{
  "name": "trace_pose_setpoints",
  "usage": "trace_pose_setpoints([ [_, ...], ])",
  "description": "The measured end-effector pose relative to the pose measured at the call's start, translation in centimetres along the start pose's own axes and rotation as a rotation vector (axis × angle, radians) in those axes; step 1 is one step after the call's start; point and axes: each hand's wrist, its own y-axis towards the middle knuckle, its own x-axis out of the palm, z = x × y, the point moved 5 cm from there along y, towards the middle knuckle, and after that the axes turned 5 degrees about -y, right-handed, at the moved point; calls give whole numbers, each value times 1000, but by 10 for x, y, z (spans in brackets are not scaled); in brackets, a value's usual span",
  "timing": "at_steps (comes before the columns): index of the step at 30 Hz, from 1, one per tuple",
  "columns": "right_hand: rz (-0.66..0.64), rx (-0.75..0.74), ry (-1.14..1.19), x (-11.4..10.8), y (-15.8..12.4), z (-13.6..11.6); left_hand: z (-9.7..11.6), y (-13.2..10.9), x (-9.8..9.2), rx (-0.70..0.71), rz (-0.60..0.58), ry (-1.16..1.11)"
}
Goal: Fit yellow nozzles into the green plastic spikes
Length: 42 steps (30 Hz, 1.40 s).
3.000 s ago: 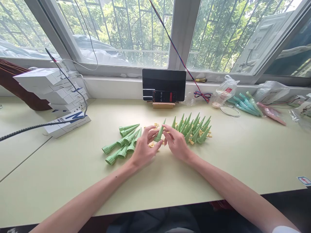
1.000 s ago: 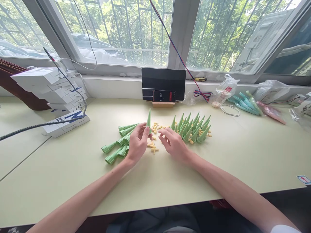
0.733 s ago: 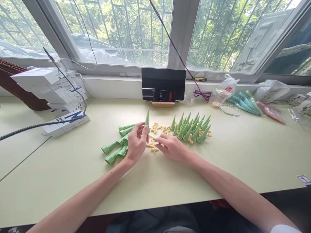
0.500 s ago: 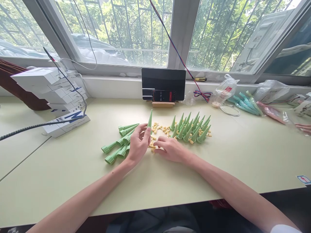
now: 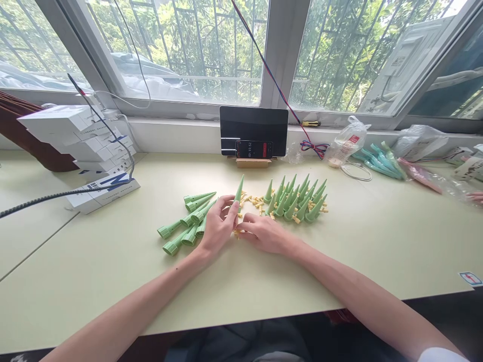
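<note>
Presently, inside the worktop's (image 5: 241, 291) near edge, my left hand (image 5: 221, 221) pinches a green cone (image 5: 240, 188); whether my right hand (image 5: 266, 232) grips, I cannot tell.

Pale table (image 5: 211, 296), grey-framed windows (image 5: 181, 55), bright daylight, trees (image 5: 332, 60) outside

Own hands: 2, left hand (image 5: 219, 223) and right hand (image 5: 266, 234). Held green spike (image 5: 239, 190): 1. Lying green spikes (image 5: 186, 221): about 8, overlapping. Standing green spikes (image 5: 291, 202): over a dozen, exact count blocked by overlap. Yellow pegs (image 5: 258, 202): many, partly hidden. Tablet (image 5: 254, 123): 1. Phone (image 5: 254, 149): 1. Yellow-handled tool (image 5: 311, 123): 1. Table sticker (image 5: 470, 278): 1.
</note>
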Motion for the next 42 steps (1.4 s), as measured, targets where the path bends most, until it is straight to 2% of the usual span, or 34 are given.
trace_pose_setpoints([
  [19, -31, 91, 72, 2, 1, 2, 1, 0, 1, -6, -9, -10],
  [28, -1, 43, 70, 1, 1, 1, 0, 0, 0, 4, -16, 1],
  [34, 63, 35, 95, -4, 1, 0, 0, 0, 0, -7, -19, 2],
  [42, 282, 124, 170, -13, 0, 9, 1, -1, 3, -57, -36, 9],
])
